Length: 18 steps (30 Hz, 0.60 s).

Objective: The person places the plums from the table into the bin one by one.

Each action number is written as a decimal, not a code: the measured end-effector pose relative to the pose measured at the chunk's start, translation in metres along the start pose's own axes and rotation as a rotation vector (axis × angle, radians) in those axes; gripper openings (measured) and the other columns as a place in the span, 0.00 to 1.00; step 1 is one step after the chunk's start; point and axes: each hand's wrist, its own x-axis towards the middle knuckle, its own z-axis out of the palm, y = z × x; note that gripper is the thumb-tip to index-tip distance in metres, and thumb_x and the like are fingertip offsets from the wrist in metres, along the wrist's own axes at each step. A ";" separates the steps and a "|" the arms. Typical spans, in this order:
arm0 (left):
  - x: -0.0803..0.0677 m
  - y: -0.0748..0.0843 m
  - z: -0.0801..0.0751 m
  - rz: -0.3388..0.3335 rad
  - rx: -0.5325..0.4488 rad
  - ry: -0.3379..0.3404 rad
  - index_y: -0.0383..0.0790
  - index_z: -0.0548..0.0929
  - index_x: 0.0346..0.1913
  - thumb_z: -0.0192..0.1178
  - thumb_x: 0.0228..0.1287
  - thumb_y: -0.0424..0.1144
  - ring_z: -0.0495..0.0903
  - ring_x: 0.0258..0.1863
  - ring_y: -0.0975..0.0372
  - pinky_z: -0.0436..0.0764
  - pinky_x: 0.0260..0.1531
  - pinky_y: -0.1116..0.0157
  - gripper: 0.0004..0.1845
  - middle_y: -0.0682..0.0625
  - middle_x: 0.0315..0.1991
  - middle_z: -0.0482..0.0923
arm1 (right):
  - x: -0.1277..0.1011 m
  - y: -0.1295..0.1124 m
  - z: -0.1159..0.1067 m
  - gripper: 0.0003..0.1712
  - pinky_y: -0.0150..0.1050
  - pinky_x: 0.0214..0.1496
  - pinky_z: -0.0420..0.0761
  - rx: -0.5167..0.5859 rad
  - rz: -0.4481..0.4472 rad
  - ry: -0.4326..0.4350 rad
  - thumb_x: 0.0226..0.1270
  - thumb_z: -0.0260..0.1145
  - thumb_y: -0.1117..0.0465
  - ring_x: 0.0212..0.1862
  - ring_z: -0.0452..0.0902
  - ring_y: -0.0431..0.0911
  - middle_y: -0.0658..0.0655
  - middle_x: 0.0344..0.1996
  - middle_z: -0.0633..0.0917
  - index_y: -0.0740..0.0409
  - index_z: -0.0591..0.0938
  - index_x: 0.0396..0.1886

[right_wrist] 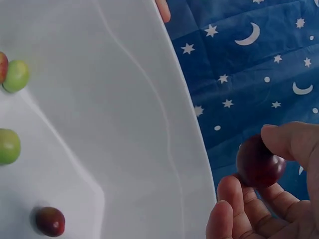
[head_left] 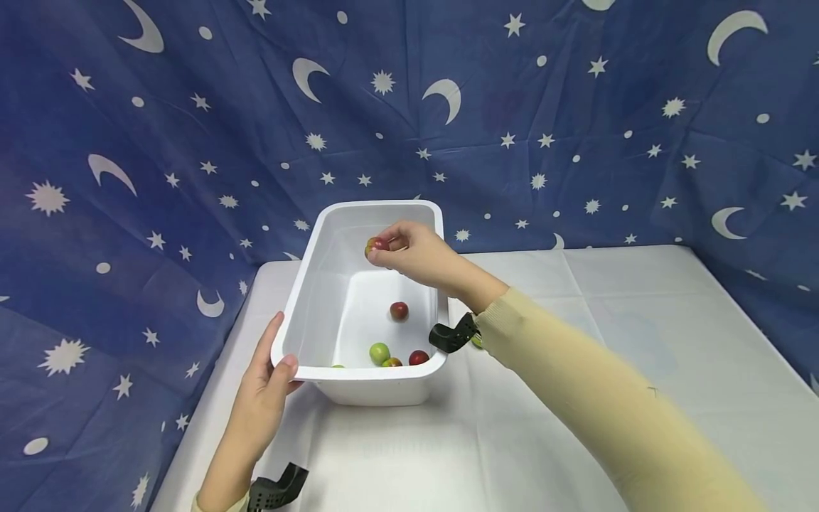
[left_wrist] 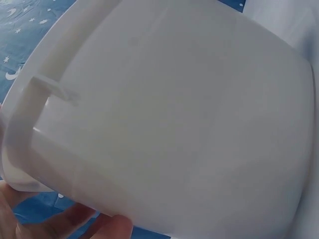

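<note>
Presently: right hand [head_left: 419, 256], arm extended, thumb and fingertips pinching one red fruit [head_left: 380, 244] above the white tub [head_left: 374, 390]; left hand [head_left: 259, 395] gripping the tub's corner nearest it. Beneath the right hand, inside, head view: loose fruits [head_left: 399, 311], five visible (two red, one mottled, two green, one a sliver). Beside the right wrist: one green item [head_left: 477, 342], mostly hidden.

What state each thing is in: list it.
Tub, uncovered
Held fruit, raised off tub's floor
Loose fruits, lying in tub
Green thing, outside tub, mostly hidden
Left grip, holding tub's rim
Right grip, pinching held fruit
White cloth, spread, creased
Blue cloth, hung, rumpled
</note>
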 end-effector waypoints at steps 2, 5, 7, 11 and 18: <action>0.000 0.000 0.000 -0.002 0.005 0.002 0.64 0.51 0.76 0.45 0.77 0.37 0.71 0.56 0.45 0.80 0.44 0.64 0.31 0.40 0.68 0.58 | 0.003 0.000 0.003 0.21 0.43 0.48 0.77 -0.013 0.017 -0.007 0.62 0.70 0.50 0.44 0.78 0.46 0.54 0.41 0.81 0.54 0.77 0.49; 0.000 0.000 0.000 -0.006 0.008 0.004 0.64 0.51 0.76 0.45 0.77 0.38 0.71 0.55 0.45 0.80 0.44 0.65 0.31 0.40 0.68 0.58 | 0.008 0.001 0.006 0.21 0.42 0.47 0.76 -0.020 0.046 -0.012 0.61 0.70 0.52 0.43 0.78 0.47 0.56 0.40 0.82 0.56 0.76 0.48; 0.000 -0.001 0.000 -0.007 0.009 0.002 0.65 0.51 0.76 0.45 0.77 0.38 0.71 0.55 0.45 0.80 0.44 0.65 0.31 0.40 0.68 0.58 | 0.010 0.002 0.008 0.21 0.42 0.45 0.77 -0.020 0.062 -0.016 0.60 0.71 0.54 0.42 0.78 0.48 0.57 0.39 0.81 0.57 0.76 0.48; 0.001 -0.001 0.001 -0.005 0.005 -0.001 0.65 0.51 0.76 0.45 0.77 0.38 0.71 0.55 0.44 0.80 0.44 0.64 0.31 0.40 0.68 0.58 | 0.013 0.003 0.010 0.22 0.41 0.44 0.77 -0.047 0.096 -0.048 0.62 0.70 0.57 0.42 0.79 0.50 0.57 0.39 0.82 0.58 0.75 0.52; 0.001 0.000 0.001 -0.006 0.003 0.005 0.64 0.51 0.76 0.45 0.77 0.37 0.72 0.55 0.45 0.80 0.43 0.64 0.31 0.40 0.67 0.60 | 0.016 0.004 0.013 0.16 0.41 0.47 0.76 -0.203 0.162 -0.167 0.64 0.69 0.57 0.44 0.77 0.47 0.54 0.39 0.82 0.56 0.77 0.48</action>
